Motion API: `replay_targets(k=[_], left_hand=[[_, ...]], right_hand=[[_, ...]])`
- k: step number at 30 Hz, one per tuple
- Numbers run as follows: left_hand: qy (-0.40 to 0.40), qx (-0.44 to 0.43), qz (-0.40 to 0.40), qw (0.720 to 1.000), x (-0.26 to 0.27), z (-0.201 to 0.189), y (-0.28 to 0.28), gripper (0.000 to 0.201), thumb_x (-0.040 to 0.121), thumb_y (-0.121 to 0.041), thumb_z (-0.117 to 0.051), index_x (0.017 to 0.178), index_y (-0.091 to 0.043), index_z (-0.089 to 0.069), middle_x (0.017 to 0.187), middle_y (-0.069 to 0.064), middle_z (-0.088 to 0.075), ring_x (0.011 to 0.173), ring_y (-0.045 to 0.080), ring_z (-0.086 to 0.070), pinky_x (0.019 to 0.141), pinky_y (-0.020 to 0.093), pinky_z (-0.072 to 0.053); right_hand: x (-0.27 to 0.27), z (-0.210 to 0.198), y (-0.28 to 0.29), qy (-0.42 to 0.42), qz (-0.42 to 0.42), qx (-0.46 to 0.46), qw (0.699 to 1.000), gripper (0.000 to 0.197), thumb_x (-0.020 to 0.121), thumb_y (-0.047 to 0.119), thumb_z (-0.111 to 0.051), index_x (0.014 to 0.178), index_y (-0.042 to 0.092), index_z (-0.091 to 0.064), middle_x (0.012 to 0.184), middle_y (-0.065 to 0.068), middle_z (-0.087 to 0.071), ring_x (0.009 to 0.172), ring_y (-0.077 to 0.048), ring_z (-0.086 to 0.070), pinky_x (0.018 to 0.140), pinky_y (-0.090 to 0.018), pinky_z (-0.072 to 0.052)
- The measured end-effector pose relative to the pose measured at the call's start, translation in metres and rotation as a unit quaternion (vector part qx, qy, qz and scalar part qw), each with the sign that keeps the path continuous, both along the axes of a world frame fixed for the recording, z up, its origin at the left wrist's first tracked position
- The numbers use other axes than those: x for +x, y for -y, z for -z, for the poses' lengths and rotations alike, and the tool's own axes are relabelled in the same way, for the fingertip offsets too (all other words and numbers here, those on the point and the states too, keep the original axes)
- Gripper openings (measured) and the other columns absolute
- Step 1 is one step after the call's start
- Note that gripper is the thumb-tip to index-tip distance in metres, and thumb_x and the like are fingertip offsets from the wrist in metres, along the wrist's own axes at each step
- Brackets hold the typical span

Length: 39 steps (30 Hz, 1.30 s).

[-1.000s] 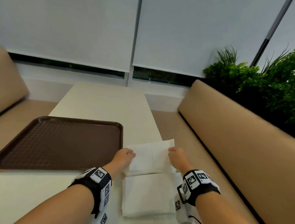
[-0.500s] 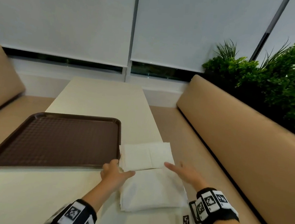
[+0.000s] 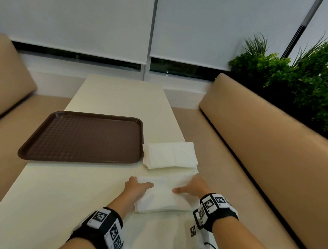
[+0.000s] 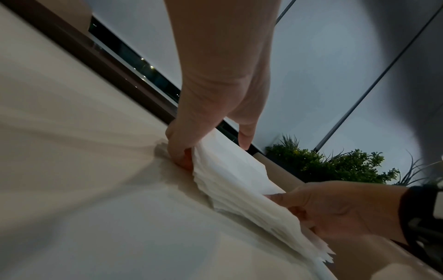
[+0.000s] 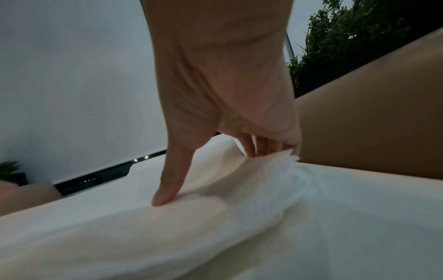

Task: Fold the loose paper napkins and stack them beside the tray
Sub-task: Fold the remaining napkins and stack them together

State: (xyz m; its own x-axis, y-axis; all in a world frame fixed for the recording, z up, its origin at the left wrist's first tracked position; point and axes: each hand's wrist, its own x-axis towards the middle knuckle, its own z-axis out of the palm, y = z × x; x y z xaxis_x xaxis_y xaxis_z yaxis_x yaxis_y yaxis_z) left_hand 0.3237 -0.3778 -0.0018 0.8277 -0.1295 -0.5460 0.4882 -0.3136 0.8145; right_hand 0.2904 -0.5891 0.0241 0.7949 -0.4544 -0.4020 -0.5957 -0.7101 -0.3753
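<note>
One brown textured rectangular tray (image 3: 82, 137) lies on the pale surface (image 3: 39, 197). One folded napkin stack (image 3: 171, 154) sits just beside it. Nearer, the left hand (image 3: 135, 187) and right hand (image 3: 192, 187) each pinch opposite edges of one loose napkin pile (image 3: 162, 199). Two tan benches flank the surface.

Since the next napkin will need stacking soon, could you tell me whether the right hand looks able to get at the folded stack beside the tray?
Probably yes: the folded stack lies just beyond the right hand, with only bare table between.
</note>
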Motion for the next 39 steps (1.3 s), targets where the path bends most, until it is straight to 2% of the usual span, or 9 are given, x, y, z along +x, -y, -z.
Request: replay_targets(k=[4, 13, 17, 22, 27, 31, 33, 36, 39], left_hand=[[-0.01, 0.0, 0.001, 1.0, -0.004, -0.002, -0.006, 0.084, 0.081, -0.03, -0.07, 0.146, -0.008, -0.022, 0.145, 0.013, -0.034, 0.125, 0.033, -0.045, 0.099, 0.045, -0.046], [0.003, 0.009, 0.001, 1.0, -0.007, -0.002, -0.011, 0.081, 0.081, -0.013, -0.068, 0.146, -0.009, -0.02, 0.142, 0.014, -0.035, 0.12, 0.034, -0.047, 0.091, 0.049, -0.051], [0.018, 0.012, -0.01, 1.0, -0.013, 0.001, -0.012, 0.086, 0.081, -0.014, -0.067, 0.149, -0.011, -0.014, 0.146, 0.012, -0.029, 0.125, 0.032, -0.043, 0.097, 0.046, -0.048], [0.02, -0.025, -0.013, 0.999, -0.026, 0.003, -0.032, 0.09, 0.079, -0.018, -0.071, 0.149, -0.018, -0.013, 0.145, 0.009, -0.027, 0.126, 0.031, -0.04, 0.098, 0.046, -0.046], [0.014, -0.245, 0.028, 0.969, -0.06, -0.005, -0.089, 0.095, 0.06, -0.005, -0.084, 0.135, -0.02, -0.028, 0.12, 0.014, -0.056, 0.107, 0.029, -0.058, 0.078, 0.04, -0.056], [0.046, -0.367, 0.088, 0.925, -0.089, -0.015, -0.142, 0.109, 0.052, -0.005, -0.09, 0.143, -0.018, -0.031, 0.14, 0.023, -0.044, 0.128, 0.039, -0.046, 0.104, 0.057, -0.039], [0.073, -0.368, 0.101, 0.922, -0.109, -0.029, -0.162, 0.101, 0.053, -0.002, -0.086, 0.141, -0.015, -0.038, 0.136, 0.019, -0.053, 0.126, 0.035, -0.05, 0.101, 0.052, -0.044], [0.17, -0.296, 0.094, 0.935, -0.141, -0.045, -0.185, 0.076, 0.055, -0.01, -0.084, 0.126, -0.013, -0.056, 0.12, 0.008, -0.067, 0.113, 0.022, -0.061, 0.085, 0.03, -0.054], [0.263, -0.211, 0.046, 0.94, -0.162, -0.047, -0.208, 0.059, 0.058, -0.014, -0.08, 0.111, -0.031, -0.063, 0.109, -0.007, -0.069, 0.101, 0.006, -0.064, 0.078, 0.015, -0.051]], right_hand=[[-0.001, -0.004, -0.006, -0.023, 0.022, 0.012, 0.999, 0.095, 0.056, 0.058, -0.083, 0.124, 0.0, -0.05, 0.126, -0.009, -0.059, 0.118, -0.025, -0.054, 0.098, -0.031, -0.046], [-0.006, -0.005, -0.006, 0.001, 0.046, 0.113, 0.993, 0.082, 0.051, 0.042, -0.088, 0.117, 0.004, -0.058, 0.115, -0.008, -0.063, 0.107, -0.025, -0.058, 0.089, -0.033, -0.049], [-0.008, 0.014, 0.011, 0.044, 0.055, 0.195, 0.978, 0.086, 0.039, 0.037, -0.075, 0.115, 0.007, -0.048, 0.111, -0.015, -0.061, 0.1, -0.033, -0.062, 0.081, -0.043, -0.054], [-0.051, -0.021, -0.019, 0.109, 0.054, 0.329, 0.936, 0.053, 0.068, 0.008, -0.065, 0.116, 0.014, -0.043, 0.109, -0.013, -0.058, 0.097, -0.028, -0.06, 0.079, -0.039, -0.052], [-0.097, -0.064, -0.052, 0.155, -0.072, 0.412, 0.895, 0.051, 0.069, 0.005, -0.057, 0.117, 0.018, -0.047, 0.097, -0.004, -0.066, 0.091, -0.021, -0.064, 0.075, -0.034, -0.053], [-0.132, -0.101, -0.084, 0.17, -0.176, 0.394, 0.886, 0.049, 0.075, 0.002, -0.056, 0.119, 0.02, -0.048, 0.095, 0.001, -0.065, 0.091, -0.016, -0.063, 0.076, -0.03, -0.053], [-0.143, -0.108, -0.097, 0.185, -0.199, 0.384, 0.882, 0.05, 0.081, -0.005, -0.056, 0.123, 0.021, -0.046, 0.106, -0.006, -0.065, 0.098, -0.017, -0.064, 0.082, -0.032, -0.054], [-0.159, -0.103, -0.116, 0.204, -0.203, 0.385, 0.877, 0.052, 0.087, -0.012, -0.053, 0.126, 0.022, -0.043, 0.113, -0.009, -0.064, 0.102, -0.017, -0.064, 0.083, -0.027, -0.053], [-0.171, -0.082, -0.135, 0.242, -0.189, 0.338, 0.89, 0.051, 0.086, -0.003, -0.061, 0.124, 0.024, -0.041, 0.109, 0.004, -0.06, 0.1, -0.004, -0.059, 0.081, -0.019, -0.05]])
